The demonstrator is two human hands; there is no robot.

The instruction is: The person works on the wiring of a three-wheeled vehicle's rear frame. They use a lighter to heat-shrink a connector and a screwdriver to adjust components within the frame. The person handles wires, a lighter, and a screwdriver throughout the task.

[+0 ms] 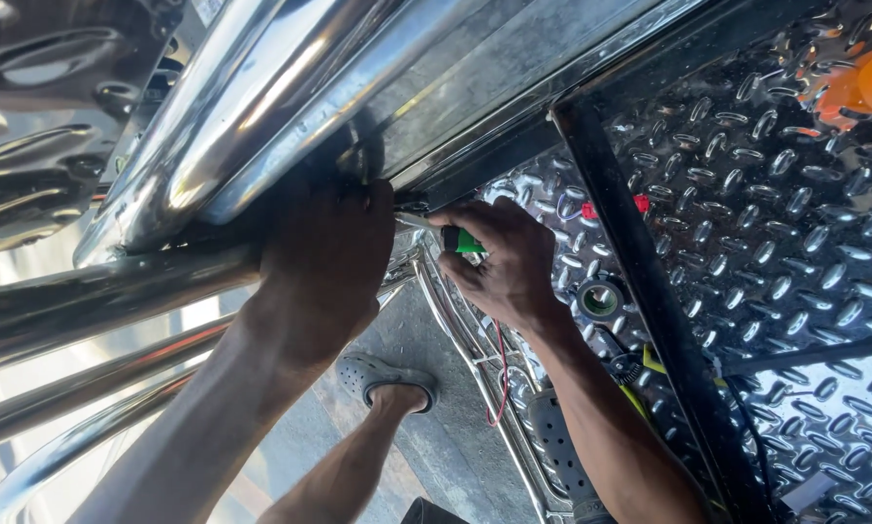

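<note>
Right hand around green-handled screwdriver

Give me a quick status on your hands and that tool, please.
Right hand gripping green-handled screwdriver, tip hidden. Left hand pressed against shiny tube. Red wire hangs below.

vehicle workshop: chrome tubes, diamond-plate floor, tape roll.
</note>
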